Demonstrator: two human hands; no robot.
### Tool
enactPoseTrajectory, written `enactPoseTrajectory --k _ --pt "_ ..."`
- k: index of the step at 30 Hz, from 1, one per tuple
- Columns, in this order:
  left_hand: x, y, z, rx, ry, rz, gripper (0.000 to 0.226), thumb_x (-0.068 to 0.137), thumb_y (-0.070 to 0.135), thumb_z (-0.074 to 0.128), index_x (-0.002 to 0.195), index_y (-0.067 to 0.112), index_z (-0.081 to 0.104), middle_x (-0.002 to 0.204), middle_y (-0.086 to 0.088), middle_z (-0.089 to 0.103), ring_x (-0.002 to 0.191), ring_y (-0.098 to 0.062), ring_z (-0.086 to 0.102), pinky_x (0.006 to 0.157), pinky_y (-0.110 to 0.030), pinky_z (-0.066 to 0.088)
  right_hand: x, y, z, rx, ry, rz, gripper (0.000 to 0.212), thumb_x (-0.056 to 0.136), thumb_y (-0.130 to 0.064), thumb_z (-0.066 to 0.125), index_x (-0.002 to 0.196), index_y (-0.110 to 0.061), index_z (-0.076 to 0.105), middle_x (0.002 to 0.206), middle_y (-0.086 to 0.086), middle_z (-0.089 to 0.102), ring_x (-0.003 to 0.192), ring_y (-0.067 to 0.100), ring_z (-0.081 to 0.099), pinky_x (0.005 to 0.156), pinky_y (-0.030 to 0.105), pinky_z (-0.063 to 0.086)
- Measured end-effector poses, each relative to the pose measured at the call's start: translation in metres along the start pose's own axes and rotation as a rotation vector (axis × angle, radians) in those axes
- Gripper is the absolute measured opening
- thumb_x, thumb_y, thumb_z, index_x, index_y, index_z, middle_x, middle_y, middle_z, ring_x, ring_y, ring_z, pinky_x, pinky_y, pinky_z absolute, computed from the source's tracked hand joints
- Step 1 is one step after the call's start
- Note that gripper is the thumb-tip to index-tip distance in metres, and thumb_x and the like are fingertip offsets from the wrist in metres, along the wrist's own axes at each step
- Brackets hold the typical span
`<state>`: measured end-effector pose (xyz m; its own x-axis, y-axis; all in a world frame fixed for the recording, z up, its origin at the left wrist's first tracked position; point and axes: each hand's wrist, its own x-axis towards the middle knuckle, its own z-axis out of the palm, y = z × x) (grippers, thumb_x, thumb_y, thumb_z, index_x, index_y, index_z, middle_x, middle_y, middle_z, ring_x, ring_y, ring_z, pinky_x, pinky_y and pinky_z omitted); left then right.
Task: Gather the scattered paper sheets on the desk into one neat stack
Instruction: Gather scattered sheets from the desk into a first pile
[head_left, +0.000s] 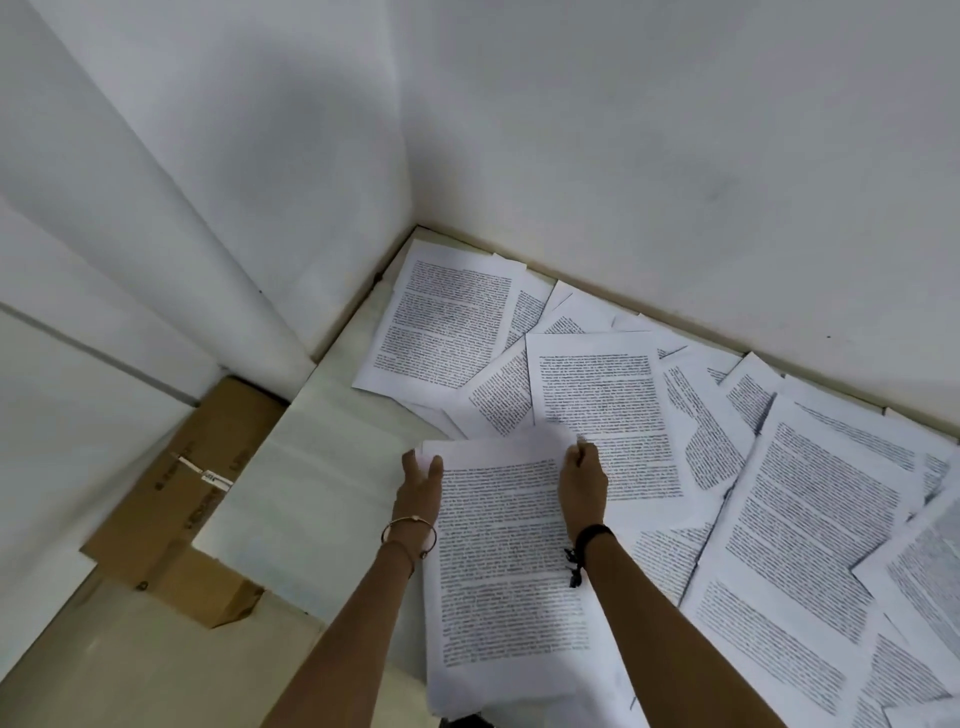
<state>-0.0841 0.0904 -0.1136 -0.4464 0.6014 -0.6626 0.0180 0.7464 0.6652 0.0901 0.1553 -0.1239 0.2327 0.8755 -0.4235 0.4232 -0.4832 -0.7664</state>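
Printed paper sheets lie scattered and overlapping over the white desk (322, 467), from the far corner sheet (447, 322) to the sheets at the right (810, 519). In front of me is a small stack of sheets (504, 561). My left hand (418, 480) grips the stack's far left corner. My right hand (583, 478) is closed on its far right corner, where the top edge curls up. Another sheet (602, 400) lies just beyond my hands.
White walls meet at a corner right behind the desk. Cardboard boxes (208, 483) sit on the floor to the left, below the desk's edge. The left part of the desk carries no sheets.
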Motion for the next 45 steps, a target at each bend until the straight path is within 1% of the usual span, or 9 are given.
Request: enactPoseTrajectory --k 10,13,19,23,26,31,36,40,45 --pt "0.01 0.017 0.009 0.101 0.209 0.087 0.038 0.099 0.028 0.032 0.127 0.004 0.036 0.124 -0.023 0.055 0.108 -0.038 0.055 0.083 -0.039 0.041 0.011 -0.004 -0.002 0.024 0.113 -0.051 0.01 0.098 -0.019 0.037 0.099 -0.016 0.047 0.071 0.0 0.055 0.066 0.025 0.052 0.052 0.027 0.034" --pt "0.012 0.022 0.013 0.2 0.109 0.107 0.041 0.097 0.016 0.037 0.137 0.007 0.03 0.136 -0.017 0.048 0.118 -0.036 0.05 0.094 -0.039 0.041 0.009 -0.009 -0.004 -0.013 -0.077 -0.089 0.011 0.096 -0.026 0.047 0.106 -0.02 0.047 0.075 -0.002 0.057 0.065 0.021 0.054 0.056 0.028 0.04" --pt "0.016 0.019 0.005 0.102 0.06 0.134 0.045 0.091 -0.002 0.036 0.133 0.013 0.036 0.121 -0.016 0.056 0.097 -0.029 0.055 0.079 -0.028 0.043 0.015 -0.006 -0.008 0.018 -0.093 -0.016 0.018 0.09 -0.021 0.059 0.105 -0.01 0.061 0.087 0.003 0.062 0.077 0.02 0.056 0.065 0.026 0.041" --pt "0.02 0.012 -0.01 -0.163 -0.036 0.034 0.032 0.083 0.017 0.065 0.11 0.016 0.048 0.111 -0.013 0.06 0.093 -0.024 0.058 0.085 -0.034 0.047 0.022 -0.022 -0.014 0.249 -0.04 -0.126 0.01 0.088 -0.018 0.064 0.088 -0.008 0.062 0.072 -0.001 0.056 0.069 0.017 0.05 0.058 0.026 0.039" --pt "0.017 0.005 -0.02 0.076 -0.247 0.062 0.055 0.068 0.036 0.059 0.115 0.008 0.057 0.111 -0.014 0.062 0.102 -0.027 0.058 0.092 -0.035 0.045 0.029 -0.043 -0.018 0.483 -0.028 -0.093 0.026 0.086 -0.03 0.069 0.103 -0.012 0.06 0.087 -0.001 0.064 0.078 0.011 0.059 0.068 0.019 0.048" --pt "0.015 -0.005 -0.023 -0.197 -0.087 0.027 0.045 0.085 0.019 0.06 0.126 0.002 0.052 0.122 -0.02 0.059 0.113 -0.035 0.057 0.1 -0.045 0.045 0.015 -0.008 -0.019 -0.218 -0.382 -0.063 0.029 0.088 -0.029 0.065 0.107 -0.009 0.058 0.091 -0.003 0.063 0.082 0.018 0.061 0.064 0.024 0.046" --pt "0.01 -0.007 -0.017 -0.163 -0.035 -0.096 0.051 0.089 0.028 0.055 0.131 0.003 0.038 0.131 -0.02 0.052 0.117 -0.036 0.053 0.103 -0.045 0.043 -0.02 0.011 -0.017 0.027 -0.086 0.018 0.012 0.095 -0.015 0.049 0.105 -0.011 0.055 0.082 -0.001 0.058 0.079 0.022 0.056 0.062 0.028 0.041" --pt "-0.016 -0.01 0.0 -0.042 0.145 -0.058 0.042 0.096 0.018 0.04 0.133 -0.001 0.033 0.135 -0.025 0.047 0.121 -0.04 0.049 0.102 -0.041 0.038 -0.035 0.014 -0.01 -0.282 -0.292 -0.128 0.02 0.099 -0.023 0.041 0.112 -0.007 0.043 0.088 0.01 0.059 0.081 0.028 0.058 0.066 0.03 0.037" --pt "-0.026 -0.025 0.008 0.019 0.145 -0.021 0.054 0.093 0.003 0.035 0.145 0.013 0.023 0.135 -0.018 0.049 0.118 -0.036 0.051 0.099 -0.038 0.041 -0.044 0.019 -0.01 -0.276 -0.232 -0.141 0.01 0.1 -0.018 0.035 0.102 -0.01 0.042 0.081 0.007 0.054 0.074 0.023 0.05 0.069 0.031 0.037"
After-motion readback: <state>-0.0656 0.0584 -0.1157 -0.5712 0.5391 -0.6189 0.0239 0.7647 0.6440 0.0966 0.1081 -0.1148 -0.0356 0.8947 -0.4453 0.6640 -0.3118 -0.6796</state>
